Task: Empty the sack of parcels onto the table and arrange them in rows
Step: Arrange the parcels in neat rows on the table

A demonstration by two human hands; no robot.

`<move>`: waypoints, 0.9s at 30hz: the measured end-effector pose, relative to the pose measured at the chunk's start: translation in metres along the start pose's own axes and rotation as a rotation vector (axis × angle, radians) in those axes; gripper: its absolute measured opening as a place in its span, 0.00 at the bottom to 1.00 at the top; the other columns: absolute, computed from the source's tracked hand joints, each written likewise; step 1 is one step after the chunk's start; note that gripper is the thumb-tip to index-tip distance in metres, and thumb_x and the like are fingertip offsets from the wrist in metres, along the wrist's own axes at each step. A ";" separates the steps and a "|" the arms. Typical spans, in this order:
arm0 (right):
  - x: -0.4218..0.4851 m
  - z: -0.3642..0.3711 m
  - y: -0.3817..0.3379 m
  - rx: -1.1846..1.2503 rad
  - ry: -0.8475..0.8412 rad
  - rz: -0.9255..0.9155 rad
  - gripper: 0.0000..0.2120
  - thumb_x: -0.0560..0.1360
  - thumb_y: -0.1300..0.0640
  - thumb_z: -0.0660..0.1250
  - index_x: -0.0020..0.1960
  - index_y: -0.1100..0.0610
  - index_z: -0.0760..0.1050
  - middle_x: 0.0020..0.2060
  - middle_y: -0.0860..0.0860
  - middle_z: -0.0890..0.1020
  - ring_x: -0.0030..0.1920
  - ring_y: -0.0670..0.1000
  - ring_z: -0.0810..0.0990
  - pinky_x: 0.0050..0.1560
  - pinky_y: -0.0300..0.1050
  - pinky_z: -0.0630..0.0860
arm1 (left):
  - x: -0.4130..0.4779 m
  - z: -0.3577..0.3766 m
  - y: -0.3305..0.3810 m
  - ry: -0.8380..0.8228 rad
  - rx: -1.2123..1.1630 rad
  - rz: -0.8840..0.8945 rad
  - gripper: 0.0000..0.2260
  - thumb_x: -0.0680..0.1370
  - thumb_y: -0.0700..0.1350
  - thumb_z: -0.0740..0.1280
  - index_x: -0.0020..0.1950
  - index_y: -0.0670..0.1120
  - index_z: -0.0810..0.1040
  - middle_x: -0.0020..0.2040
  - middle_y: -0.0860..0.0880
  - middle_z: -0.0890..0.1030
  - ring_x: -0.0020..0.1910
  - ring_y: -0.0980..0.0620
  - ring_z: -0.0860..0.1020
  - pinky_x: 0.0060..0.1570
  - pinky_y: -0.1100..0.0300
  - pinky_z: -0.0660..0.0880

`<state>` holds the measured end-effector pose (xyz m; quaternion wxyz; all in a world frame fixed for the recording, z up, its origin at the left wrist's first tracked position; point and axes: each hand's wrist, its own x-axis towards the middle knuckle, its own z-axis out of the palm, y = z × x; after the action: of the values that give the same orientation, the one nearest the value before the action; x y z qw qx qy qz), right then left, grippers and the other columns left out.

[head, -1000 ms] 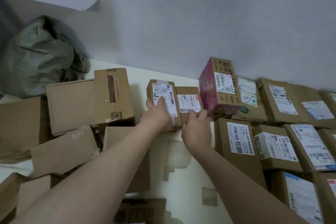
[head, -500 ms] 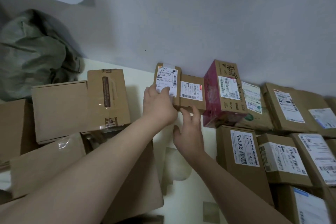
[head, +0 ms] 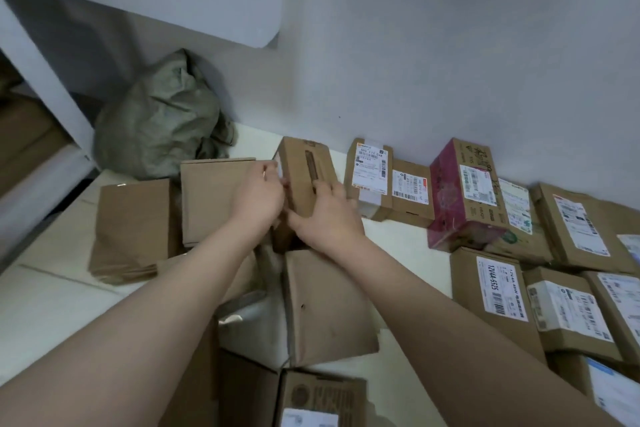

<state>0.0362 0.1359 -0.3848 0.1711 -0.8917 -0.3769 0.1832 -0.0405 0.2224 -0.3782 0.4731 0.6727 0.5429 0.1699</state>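
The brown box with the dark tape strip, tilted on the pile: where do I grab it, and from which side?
Take the taped box by its two side faces, one hand each, coming from the near side. It is tall and tilted, the wall behind it and a labelled box close on its right. The left hand and right hand hold it so.

A brown taped cardboard box [head: 301, 170] sits tilted, gripped between the left hand [head: 258, 198] and right hand [head: 325, 218]. Labelled parcels [head: 370, 177] lie in rows right of the right hand. Plain boxes [head: 207, 198] lie left of the left hand, with the crumpled green sack [head: 159, 128] beyond them on the white table [head: 408, 246].
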 end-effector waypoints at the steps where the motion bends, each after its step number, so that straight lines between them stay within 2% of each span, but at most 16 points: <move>1: 0.000 0.001 -0.004 -0.021 -0.040 0.088 0.39 0.71 0.36 0.66 0.75 0.52 0.59 0.74 0.57 0.60 0.70 0.64 0.64 0.66 0.55 0.67 | -0.002 -0.005 -0.001 -0.047 -0.008 0.028 0.15 0.83 0.44 0.53 0.68 0.47 0.70 0.56 0.51 0.81 0.53 0.48 0.77 0.50 0.58 0.77; 2: 0.001 0.002 -0.006 -0.003 -0.054 0.174 0.42 0.70 0.36 0.68 0.76 0.52 0.56 0.74 0.59 0.58 0.70 0.65 0.64 0.67 0.56 0.67 | -0.004 -0.010 -0.002 -0.105 -0.015 0.034 0.16 0.82 0.40 0.55 0.69 0.47 0.69 0.57 0.51 0.80 0.52 0.51 0.76 0.44 0.64 0.76; 3: 0.003 0.003 -0.004 0.037 -0.058 0.248 0.43 0.70 0.36 0.68 0.76 0.53 0.54 0.72 0.61 0.60 0.70 0.65 0.65 0.67 0.55 0.68 | -0.004 -0.014 -0.004 -0.134 -0.004 0.041 0.18 0.80 0.37 0.56 0.70 0.47 0.68 0.60 0.50 0.79 0.53 0.50 0.76 0.44 0.66 0.76; 5: 0.005 -0.001 -0.001 0.163 -0.038 0.341 0.42 0.69 0.38 0.69 0.74 0.54 0.56 0.68 0.60 0.66 0.66 0.64 0.70 0.65 0.55 0.72 | 0.000 -0.021 -0.011 -0.060 0.074 0.036 0.23 0.77 0.39 0.58 0.73 0.49 0.67 0.67 0.45 0.75 0.61 0.44 0.74 0.59 0.57 0.74; 7: 0.004 -0.006 0.003 0.424 -0.002 0.384 0.38 0.69 0.41 0.70 0.72 0.55 0.58 0.64 0.56 0.72 0.59 0.60 0.77 0.57 0.55 0.79 | 0.006 -0.029 -0.020 0.080 0.222 -0.051 0.26 0.77 0.44 0.61 0.75 0.50 0.63 0.72 0.41 0.68 0.69 0.39 0.66 0.69 0.50 0.65; 10: 0.004 -0.010 0.007 0.839 -0.030 0.431 0.34 0.72 0.48 0.70 0.72 0.57 0.60 0.61 0.52 0.73 0.50 0.51 0.80 0.49 0.49 0.83 | 0.012 -0.034 -0.029 0.180 0.319 -0.251 0.33 0.74 0.47 0.69 0.76 0.47 0.58 0.75 0.37 0.58 0.73 0.37 0.58 0.73 0.46 0.57; 12: 0.009 -0.006 0.010 0.932 -0.048 0.459 0.33 0.71 0.48 0.71 0.71 0.58 0.64 0.63 0.53 0.75 0.49 0.49 0.81 0.45 0.48 0.84 | 0.022 -0.032 -0.036 0.225 0.351 -0.326 0.37 0.73 0.47 0.72 0.76 0.50 0.56 0.76 0.36 0.54 0.74 0.37 0.56 0.74 0.45 0.55; 14: 0.011 -0.001 0.011 0.927 -0.023 0.483 0.33 0.69 0.48 0.72 0.70 0.57 0.67 0.63 0.54 0.76 0.50 0.50 0.81 0.43 0.48 0.84 | 0.031 -0.027 -0.044 0.221 0.383 -0.382 0.38 0.73 0.48 0.73 0.77 0.52 0.54 0.77 0.34 0.50 0.75 0.35 0.53 0.74 0.44 0.53; 16: 0.018 0.003 0.012 0.935 -0.015 0.505 0.32 0.70 0.48 0.71 0.70 0.57 0.67 0.63 0.53 0.77 0.48 0.49 0.82 0.47 0.49 0.84 | 0.041 -0.024 -0.051 0.208 0.413 -0.425 0.41 0.73 0.52 0.73 0.78 0.52 0.51 0.77 0.33 0.49 0.76 0.34 0.51 0.74 0.43 0.52; 18: 0.023 0.004 0.014 0.980 -0.032 0.552 0.29 0.73 0.49 0.70 0.70 0.57 0.67 0.62 0.53 0.77 0.44 0.49 0.81 0.52 0.49 0.83 | 0.048 -0.022 -0.056 0.238 0.432 -0.451 0.45 0.73 0.52 0.73 0.79 0.50 0.46 0.77 0.33 0.52 0.75 0.34 0.53 0.74 0.43 0.53; 19: 0.024 0.004 0.014 0.995 -0.038 0.575 0.25 0.75 0.51 0.68 0.69 0.58 0.68 0.60 0.53 0.77 0.43 0.49 0.80 0.55 0.50 0.82 | 0.051 -0.022 -0.058 0.274 0.428 -0.452 0.45 0.74 0.51 0.72 0.79 0.47 0.45 0.77 0.34 0.54 0.75 0.35 0.55 0.74 0.44 0.54; 21: 0.026 0.007 0.013 0.930 0.003 0.604 0.15 0.78 0.59 0.63 0.63 0.59 0.70 0.55 0.53 0.79 0.45 0.52 0.80 0.59 0.53 0.79 | 0.057 -0.022 -0.063 0.338 0.389 -0.428 0.39 0.77 0.48 0.68 0.79 0.44 0.46 0.77 0.38 0.55 0.75 0.38 0.56 0.73 0.45 0.55; 24: 0.037 0.018 0.025 0.805 0.107 0.607 0.19 0.73 0.64 0.59 0.63 0.58 0.74 0.55 0.55 0.80 0.53 0.57 0.80 0.59 0.55 0.79 | 0.063 -0.024 -0.066 0.386 0.371 -0.424 0.30 0.81 0.45 0.58 0.79 0.42 0.48 0.78 0.41 0.54 0.77 0.42 0.53 0.73 0.44 0.54; 27: 0.038 0.016 0.022 0.781 0.153 0.633 0.20 0.73 0.66 0.59 0.64 0.59 0.72 0.56 0.55 0.79 0.51 0.56 0.79 0.54 0.50 0.79 | 0.066 -0.025 -0.066 0.365 0.419 -0.410 0.35 0.78 0.47 0.65 0.79 0.43 0.50 0.77 0.41 0.56 0.76 0.41 0.54 0.73 0.43 0.55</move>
<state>0.0672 0.1519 -0.4159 0.4551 -0.8425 0.0221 0.2873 -0.0734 0.2899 -0.4392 0.2442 0.5906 0.7656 0.0735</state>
